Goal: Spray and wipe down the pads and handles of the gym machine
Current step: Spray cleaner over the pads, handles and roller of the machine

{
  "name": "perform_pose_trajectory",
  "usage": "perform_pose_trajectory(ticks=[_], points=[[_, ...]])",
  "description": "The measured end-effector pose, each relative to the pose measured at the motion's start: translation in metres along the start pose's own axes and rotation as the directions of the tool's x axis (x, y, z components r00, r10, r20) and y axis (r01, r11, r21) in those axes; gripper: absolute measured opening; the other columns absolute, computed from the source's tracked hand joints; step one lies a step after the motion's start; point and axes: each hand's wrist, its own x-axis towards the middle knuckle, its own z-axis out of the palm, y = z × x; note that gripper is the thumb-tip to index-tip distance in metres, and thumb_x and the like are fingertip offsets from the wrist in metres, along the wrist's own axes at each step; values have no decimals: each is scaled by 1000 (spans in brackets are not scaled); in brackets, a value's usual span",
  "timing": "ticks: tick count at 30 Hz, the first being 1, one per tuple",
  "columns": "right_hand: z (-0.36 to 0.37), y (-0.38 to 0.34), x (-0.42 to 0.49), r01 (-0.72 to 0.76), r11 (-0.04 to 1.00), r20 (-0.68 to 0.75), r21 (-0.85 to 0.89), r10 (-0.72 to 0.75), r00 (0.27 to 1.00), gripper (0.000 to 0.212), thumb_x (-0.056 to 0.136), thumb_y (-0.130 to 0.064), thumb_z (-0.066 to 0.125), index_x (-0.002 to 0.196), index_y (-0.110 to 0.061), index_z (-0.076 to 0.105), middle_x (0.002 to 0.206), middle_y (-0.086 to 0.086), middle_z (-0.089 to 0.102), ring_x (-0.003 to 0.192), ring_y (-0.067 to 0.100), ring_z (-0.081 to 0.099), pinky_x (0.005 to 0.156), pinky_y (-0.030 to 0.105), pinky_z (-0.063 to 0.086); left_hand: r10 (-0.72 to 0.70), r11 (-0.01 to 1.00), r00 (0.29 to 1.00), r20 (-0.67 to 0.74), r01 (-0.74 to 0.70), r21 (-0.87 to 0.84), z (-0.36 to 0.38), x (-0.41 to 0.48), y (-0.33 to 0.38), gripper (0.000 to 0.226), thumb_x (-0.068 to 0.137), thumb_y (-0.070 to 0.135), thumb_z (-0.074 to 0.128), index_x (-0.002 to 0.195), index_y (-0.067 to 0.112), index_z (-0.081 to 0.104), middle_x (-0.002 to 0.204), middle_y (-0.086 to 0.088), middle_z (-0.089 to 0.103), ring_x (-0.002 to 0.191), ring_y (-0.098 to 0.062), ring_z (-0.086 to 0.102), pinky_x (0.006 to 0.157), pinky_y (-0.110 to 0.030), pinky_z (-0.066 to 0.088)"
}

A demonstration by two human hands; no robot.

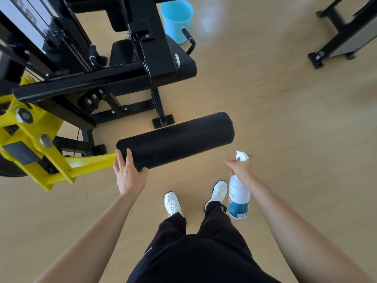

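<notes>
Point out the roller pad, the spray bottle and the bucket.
roller pad [179, 140]: head view, middle of its black cover.
spray bottle [238, 198]: head view, on its label.
bucket [175, 27]: head view, blue outer wall.

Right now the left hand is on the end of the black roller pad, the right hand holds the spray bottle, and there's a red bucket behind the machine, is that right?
Not quite: the bucket is light blue, not red, as the head view shows. The rest holds: the left hand rests on the end of the black roller pad, and the right hand holds the spray bottle.
</notes>
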Motion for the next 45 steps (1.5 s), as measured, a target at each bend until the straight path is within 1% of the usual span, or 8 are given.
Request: perform_pose_trajectory(ticks=[6, 15, 23, 27, 33, 37, 42, 45], points=[[40, -3, -13, 74, 985, 217, -157, -39, 975, 52, 73, -35, 86, 113, -15, 59, 72, -8, 52, 45, 8, 51, 59, 32, 50, 29, 999, 1000, 8, -28, -37, -1, -17, -11, 84, 87, 18, 73, 160, 24, 30, 169, -2, 11, 142, -36, 29, 104, -49, 46], [91, -33, -79, 370, 901, 463, -227, -235, 855, 25, 76, -30, 89, 71, -20, 67, 71, -3, 67, 58, 20, 68, 64, 44, 65, 0, 944, 1000, 9, 3, -329, -8, -31, -40, 65, 85, 4, 70, 147, 18, 52, 151, 6, 40, 115, -17, 57, 102, -44, 53], [127, -35, -96, 402, 852, 451, -336, -229, 863, 41, 76, -41, 82, 60, -16, 53, 59, 1, 59, 56, 20, 61, 67, 45, 60, -150, 854, 988, -25, 117, -507, -31, 0, -34, 63, 90, 9, 67, 148, 23, 49, 145, 1, 49, 128, -17, 53, 105, -41, 51], [120, -42, -101, 434, 848, 537, -303, -224, 813, 40, 77, -40, 85, 79, -9, 59, 74, 15, 69, 51, 22, 62, 63, 40, 59, -117, 878, 992, 52, 127, -461, -29, 16, -33, 77, 89, 15, 70, 157, 27, 37, 161, 2, 37, 145, -21, 40, 115, -47, 44], [105, -38, -94, 256, 942, 368, -216, -164, 915, 37, 80, -36, 87, 81, -19, 53, 81, 5, 60, 65, 19, 64, 63, 33, 61, -50, 947, 997, 59, 66, -314, -14, 6, -16, 85, 90, 19, 70, 162, 21, 26, 169, 1, 18, 152, -24, 27, 115, -43, 41], [92, -26, -73, 156, 956, 254, -250, -90, 963, 43, 82, -36, 81, 110, -18, 55, 85, -1, 61, 64, 16, 64, 62, 31, 58, -49, 949, 999, 9, 49, -312, -11, -6, -22, 80, 89, 17, 72, 158, 24, 32, 164, 1, 27, 142, -24, 42, 102, -39, 48], [66, -25, -51, 98, 983, 194, -159, -66, 979, 37, 78, -33, 89, 88, -22, 56, 81, -2, 60, 53, 17, 55, 61, 29, 51, -94, 942, 995, -23, 82, -326, -7, -24, -27, 73, 84, 8, 70, 149, 23, 40, 144, -1, 45, 120, -25, 56, 89, -36, 46], [50, -21, -43, 25, 999, 59, -28, -24, 998, 43, 78, -34, 88, 106, -19, 59, 75, -5, 64, 47, 16, 55, 66, 34, 55, -146, 938, 989, 3, 140, -318, -1, -34, -30, 63, 84, 10, 68, 141, 21, 43, 140, 0, 46, 125, -25, 56, 93, -39, 45]])
